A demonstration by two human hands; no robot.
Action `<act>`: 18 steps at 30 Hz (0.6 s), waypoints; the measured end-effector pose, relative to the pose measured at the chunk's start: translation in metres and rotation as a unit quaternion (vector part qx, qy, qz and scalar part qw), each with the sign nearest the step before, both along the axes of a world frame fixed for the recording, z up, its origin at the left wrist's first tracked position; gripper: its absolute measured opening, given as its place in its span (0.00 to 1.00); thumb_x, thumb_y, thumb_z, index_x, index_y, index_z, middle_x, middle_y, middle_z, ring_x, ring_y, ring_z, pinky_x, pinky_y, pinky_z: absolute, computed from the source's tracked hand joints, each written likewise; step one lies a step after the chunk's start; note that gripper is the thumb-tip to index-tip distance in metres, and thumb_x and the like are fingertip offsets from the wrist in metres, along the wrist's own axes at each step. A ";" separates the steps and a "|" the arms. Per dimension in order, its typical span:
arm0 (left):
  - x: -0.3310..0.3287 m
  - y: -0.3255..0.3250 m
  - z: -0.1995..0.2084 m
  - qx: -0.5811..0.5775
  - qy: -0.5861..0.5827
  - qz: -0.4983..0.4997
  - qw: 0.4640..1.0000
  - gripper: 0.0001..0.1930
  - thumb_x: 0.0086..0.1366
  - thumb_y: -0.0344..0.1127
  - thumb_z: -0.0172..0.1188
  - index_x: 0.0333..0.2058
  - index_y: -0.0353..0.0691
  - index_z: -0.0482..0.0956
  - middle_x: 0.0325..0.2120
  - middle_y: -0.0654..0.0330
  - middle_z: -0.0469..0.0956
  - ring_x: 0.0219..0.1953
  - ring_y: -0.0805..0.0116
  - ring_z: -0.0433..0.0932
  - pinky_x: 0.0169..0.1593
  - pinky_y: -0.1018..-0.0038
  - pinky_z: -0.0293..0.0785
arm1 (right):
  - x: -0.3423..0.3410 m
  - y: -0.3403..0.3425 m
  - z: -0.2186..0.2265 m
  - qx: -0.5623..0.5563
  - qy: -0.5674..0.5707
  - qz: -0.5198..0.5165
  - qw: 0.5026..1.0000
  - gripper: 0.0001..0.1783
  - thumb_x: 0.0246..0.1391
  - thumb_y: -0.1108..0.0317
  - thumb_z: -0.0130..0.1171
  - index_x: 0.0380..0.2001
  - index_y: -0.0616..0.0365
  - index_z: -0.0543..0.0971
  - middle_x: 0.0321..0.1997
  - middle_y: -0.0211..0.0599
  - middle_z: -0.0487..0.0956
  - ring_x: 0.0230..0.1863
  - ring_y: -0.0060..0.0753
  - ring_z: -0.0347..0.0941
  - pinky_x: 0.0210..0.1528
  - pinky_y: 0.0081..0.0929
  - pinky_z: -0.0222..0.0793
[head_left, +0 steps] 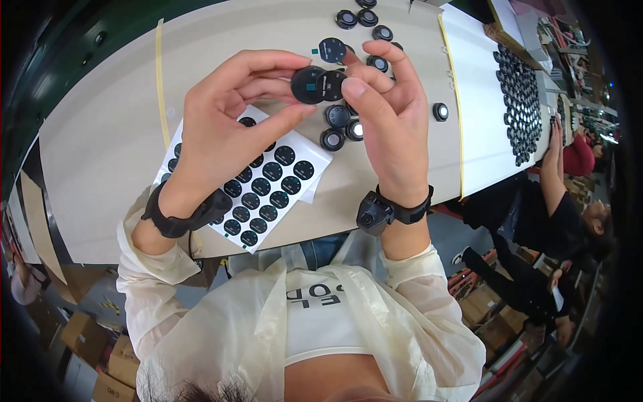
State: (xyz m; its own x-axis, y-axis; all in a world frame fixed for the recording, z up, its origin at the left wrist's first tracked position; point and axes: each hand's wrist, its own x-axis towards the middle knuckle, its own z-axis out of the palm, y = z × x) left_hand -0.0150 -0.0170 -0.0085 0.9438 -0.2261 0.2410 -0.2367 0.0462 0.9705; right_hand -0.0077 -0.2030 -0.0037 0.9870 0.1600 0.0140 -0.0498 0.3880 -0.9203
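Between the thumb and fingers of my left hand [218, 127] is a round black disc-shaped part [305, 83] with a small teal mark on its face. My right hand [395, 130] pinches a round black sticker [332, 86] with pale print, which overlaps the part's right side. Whether the two are stuck together, I cannot tell. Just beyond them shows another round black label [332, 50] with a teal tab beside it. Below my left hand lies a white sheet [305, 149] bearing rows of round black stickers, partly hidden by that hand and wrist.
Several black round parts [332, 139] lie on the beige table [100, 154] below and beyond my hands. One more part [440, 112] sits to the right. Past a yellow tape line, many parts [522, 107] stand in rows on a white surface. People are at the right.
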 end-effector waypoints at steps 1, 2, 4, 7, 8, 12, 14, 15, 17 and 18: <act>0.000 0.000 -0.001 0.001 -0.005 0.001 1.000 0.22 0.52 0.14 0.61 0.48 0.26 0.71 0.42 0.52 0.78 0.42 0.68 0.80 0.48 0.75 0.76 | 0.000 0.001 0.000 -0.001 0.002 0.002 1.000 0.27 0.49 0.78 0.63 0.51 0.62 0.64 0.32 0.32 0.80 0.54 0.27 0.68 0.61 0.30 0.57; 0.000 0.000 -0.001 0.000 -0.003 0.003 1.000 0.22 0.52 0.14 0.61 0.48 0.26 0.71 0.42 0.52 0.78 0.42 0.68 0.80 0.48 0.75 0.76 | -0.001 0.002 0.000 -0.010 0.006 0.007 1.000 0.26 0.49 0.77 0.62 0.51 0.62 0.64 0.33 0.34 0.81 0.55 0.28 0.67 0.62 0.30 0.55; -0.001 0.000 0.001 0.000 -0.002 0.009 1.000 0.22 0.52 0.14 0.62 0.48 0.26 0.72 0.41 0.52 0.78 0.42 0.68 0.80 0.48 0.75 0.77 | -0.001 0.002 0.000 -0.028 0.012 0.014 0.999 0.23 0.51 0.75 0.60 0.50 0.61 0.64 0.35 0.38 0.82 0.57 0.32 0.67 0.64 0.31 0.51; -0.001 0.000 0.000 0.003 -0.009 0.013 1.000 0.22 0.52 0.14 0.62 0.47 0.26 0.72 0.41 0.52 0.79 0.42 0.67 0.81 0.48 0.75 0.77 | -0.001 0.003 0.000 -0.019 0.025 0.010 0.999 0.22 0.51 0.75 0.60 0.47 0.59 0.64 0.35 0.38 0.82 0.57 0.32 0.67 0.62 0.30 0.53; -0.002 0.000 -0.001 0.007 -0.017 0.014 1.000 0.22 0.52 0.14 0.62 0.47 0.26 0.72 0.41 0.52 0.79 0.41 0.67 0.81 0.48 0.75 0.77 | -0.001 0.003 -0.001 -0.015 0.031 0.008 0.999 0.21 0.51 0.75 0.60 0.46 0.59 0.64 0.35 0.38 0.82 0.57 0.33 0.67 0.62 0.30 0.54; -0.002 0.000 -0.002 0.014 -0.022 0.016 1.000 0.22 0.52 0.14 0.62 0.48 0.26 0.73 0.41 0.52 0.79 0.41 0.67 0.81 0.48 0.75 0.78 | -0.001 0.002 -0.003 -0.018 0.024 0.008 1.000 0.20 0.51 0.75 0.61 0.44 0.57 0.64 0.35 0.38 0.82 0.57 0.32 0.67 0.60 0.28 0.55; -0.002 0.000 -0.001 0.015 -0.020 0.017 1.000 0.22 0.52 0.14 0.62 0.48 0.26 0.73 0.41 0.51 0.79 0.41 0.66 0.81 0.48 0.75 0.78 | -0.001 0.002 -0.004 -0.020 0.024 0.009 0.999 0.19 0.51 0.75 0.61 0.44 0.57 0.64 0.35 0.38 0.82 0.57 0.32 0.67 0.60 0.28 0.56; -0.003 0.000 -0.001 0.020 -0.020 0.016 0.999 0.22 0.52 0.14 0.61 0.48 0.26 0.73 0.41 0.51 0.79 0.41 0.66 0.81 0.48 0.75 0.78 | -0.001 0.002 -0.004 -0.021 0.023 0.010 0.999 0.19 0.51 0.75 0.61 0.44 0.57 0.64 0.34 0.38 0.82 0.56 0.32 0.67 0.59 0.28 0.56; -0.003 0.000 0.000 0.030 -0.020 0.013 0.999 0.22 0.53 0.14 0.61 0.48 0.26 0.74 0.41 0.51 0.79 0.41 0.66 0.81 0.48 0.75 0.78 | -0.001 0.002 -0.003 -0.022 0.022 0.010 0.999 0.19 0.51 0.75 0.61 0.43 0.57 0.64 0.34 0.38 0.82 0.56 0.31 0.67 0.59 0.28 0.56; -0.003 0.001 0.000 0.030 -0.020 0.013 0.999 0.22 0.53 0.14 0.61 0.48 0.26 0.74 0.41 0.51 0.79 0.41 0.66 0.81 0.48 0.75 0.78 | -0.001 0.002 -0.002 -0.020 0.028 0.010 0.999 0.20 0.50 0.76 0.61 0.43 0.58 0.64 0.34 0.38 0.82 0.56 0.30 0.67 0.58 0.27 0.59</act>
State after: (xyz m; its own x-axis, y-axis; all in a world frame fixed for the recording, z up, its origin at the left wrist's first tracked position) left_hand -0.0182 -0.0165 -0.0084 0.9398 -0.2158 0.2649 -0.2751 -0.0183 0.9612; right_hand -0.0083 -0.2011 -0.0057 0.9828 0.1783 -0.0485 -0.1092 0.3488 -0.9308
